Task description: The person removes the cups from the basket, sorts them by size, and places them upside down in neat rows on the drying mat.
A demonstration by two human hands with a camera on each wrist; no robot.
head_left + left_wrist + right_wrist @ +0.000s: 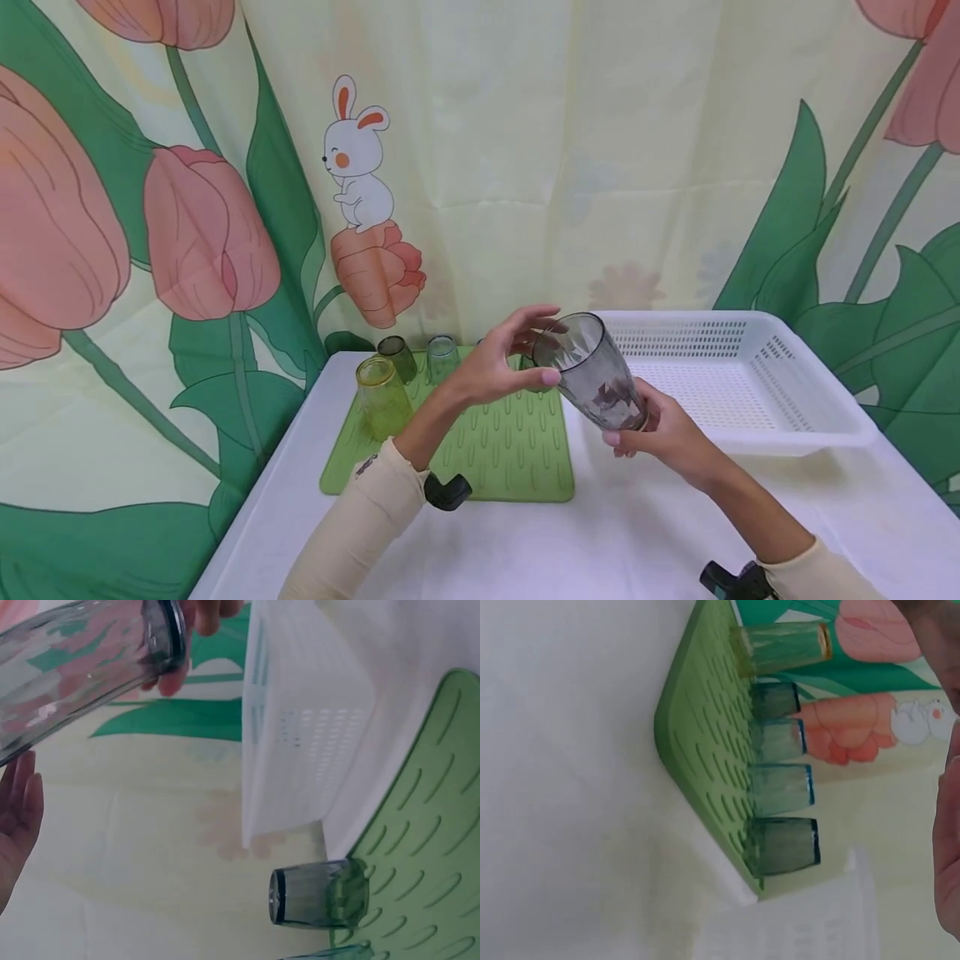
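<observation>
A clear grey drinking glass (pixel 596 375) is held tilted in the air, its mouth toward the upper left. My right hand (pixel 663 429) grips it near the base, thumb in front. At the mouth end, my left hand (pixel 498 358) has its fingers spread about the rim, thumb on the near side. The left wrist view shows the glass (pixel 82 671) with left fingertips (pixel 30 795) at its edge. Part of the right hand (pixel 946 847) borders the right wrist view; the held glass is out of that view.
A green ribbed mat (pixel 502 450) bears several glasses: a tall yellow glass (pixel 382 400), a dark glass (pixel 397 358), a pale blue-green glass (pixel 442 358) and others partly hidden by my left hand. A white perforated basket (pixel 817 437) stands on the right of the white table (pixel 600 533).
</observation>
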